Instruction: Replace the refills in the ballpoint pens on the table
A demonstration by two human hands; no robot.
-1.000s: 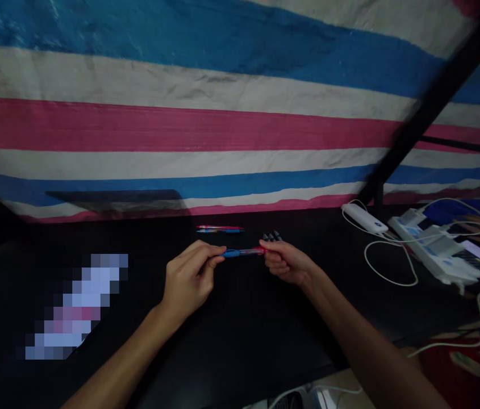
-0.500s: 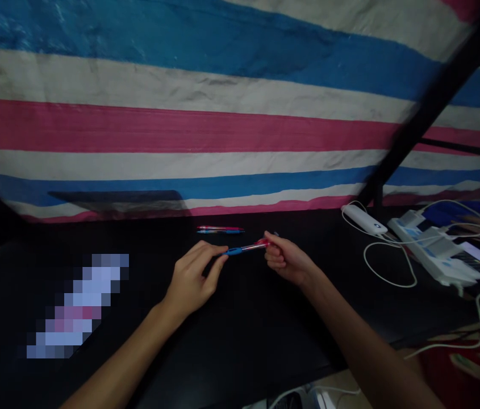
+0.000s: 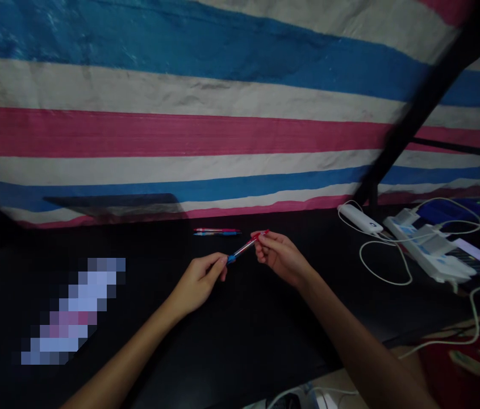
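Between my hands a pen [image 3: 243,249] with a clear barrel slants up to the right, above the black table [image 3: 231,341]. My left hand [image 3: 201,279] is closed around its blue grip end, which the fingers partly cover. At the other end, my right hand [image 3: 281,255] pinches the red part, whose tip pokes out past the fingers. Just behind, two pens lie side by side on the table: a red pen [image 3: 216,230] and a blue pen [image 3: 217,234].
On the right sit a white power strip [image 3: 429,244] with plugs, a white charging device [image 3: 359,218] and looping white cables. A blurred-out flat object [image 3: 80,307] lies at left. Striped plastic sheeting [image 3: 180,133] hangs behind the table, beside a slanted black frame bar [image 3: 410,119].
The pen has tilted more steeply, its red end higher. My left fingers have wrapped further over the blue grip, and my right hand has moved slightly left. The view has shifted a little.
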